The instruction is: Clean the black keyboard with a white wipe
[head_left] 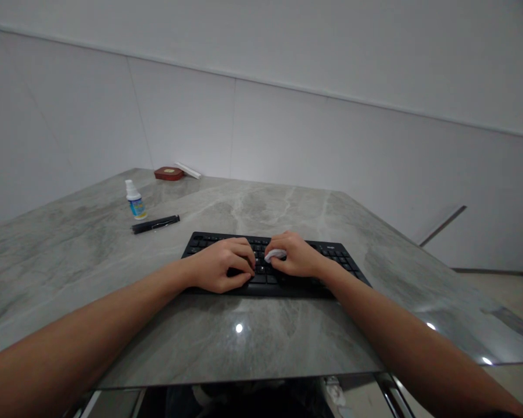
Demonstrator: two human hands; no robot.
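Two hands work at a black keyboard (261,280): the right hand's (293,256) fingers pinch a white wad (275,253) over the keys; the left hand's (222,264) curve loosely, holding nothing visible. The keyboard lies near the front edge of a glossy grey marbled tabletop (283,342). Toward ten o'clock are a spray bottle (136,205) and slim black item (156,224); farther, at eleven, a reddish-brown case (168,173). Pale panelled wall (287,133) spans twelve; beige floor (501,293) shows at three.
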